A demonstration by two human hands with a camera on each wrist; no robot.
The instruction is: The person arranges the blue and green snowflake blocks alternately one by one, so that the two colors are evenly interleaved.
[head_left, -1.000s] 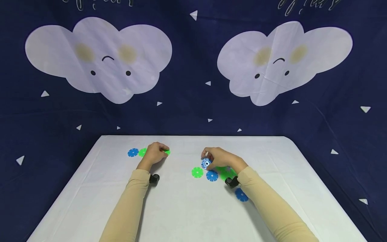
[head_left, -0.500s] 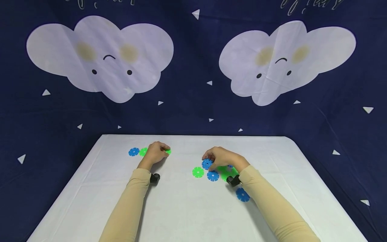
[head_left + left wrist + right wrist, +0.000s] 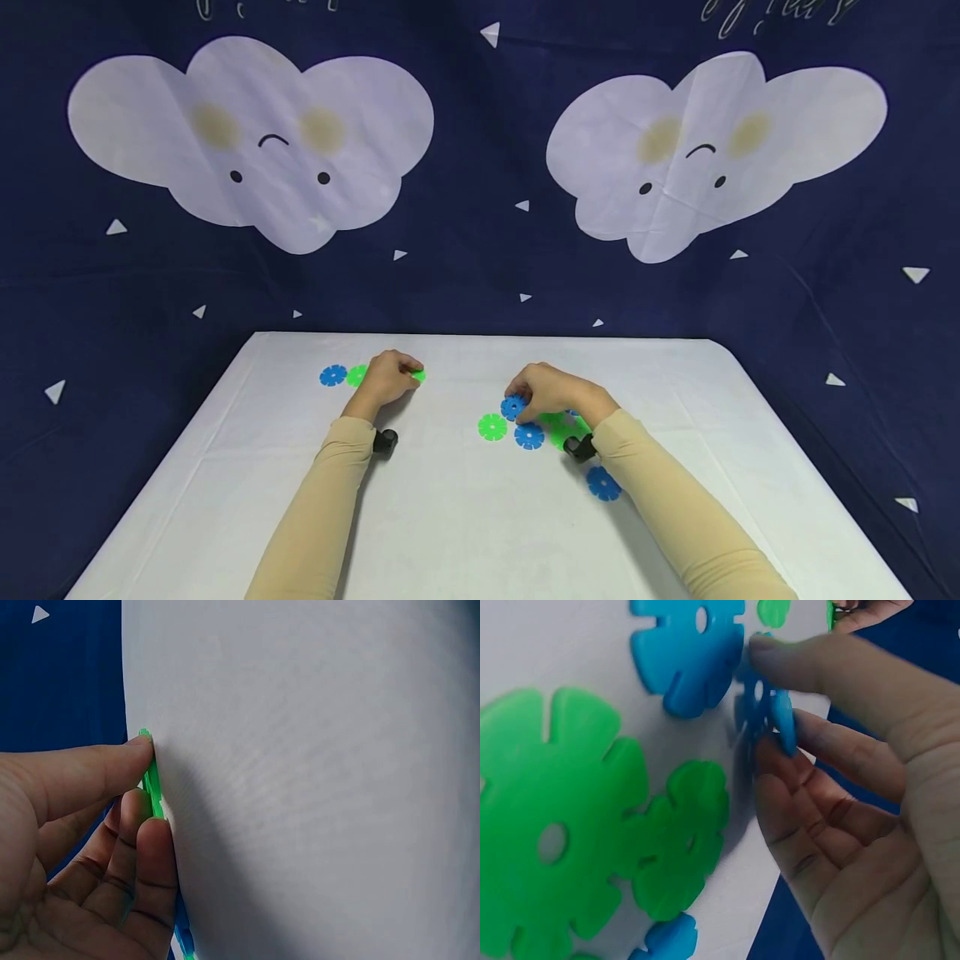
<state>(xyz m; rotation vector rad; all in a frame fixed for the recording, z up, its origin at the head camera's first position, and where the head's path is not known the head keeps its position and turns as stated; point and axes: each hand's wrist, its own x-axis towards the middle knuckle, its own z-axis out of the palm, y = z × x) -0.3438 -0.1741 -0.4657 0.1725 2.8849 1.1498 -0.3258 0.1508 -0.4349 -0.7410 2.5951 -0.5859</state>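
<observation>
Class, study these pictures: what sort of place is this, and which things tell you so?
Probably a staged tabletop set for recording, not a home: a table under a plain white cloth, a dark blue cloud-print backdrop hung behind it, and toy snowflake discs scattered on top.

A: What colour is the table [image 3: 450, 533]?

B: White, against a navy backdrop [image 3: 480, 275] printed with pale lilac clouds [image 3: 247, 142] and small white triangles.

A: And the discs on the table?

B: Notched, flower-like discs in two colours. The right hand [image 3: 551, 390] pinches a blue disc [image 3: 513, 407]; just beside it on the table lie a bright green disc [image 3: 492, 427] and another blue one [image 3: 528, 436]. The left hand [image 3: 386, 377] holds a green disc [image 3: 152, 780].

A: Sleeves?

B: Beige, plain.
</observation>
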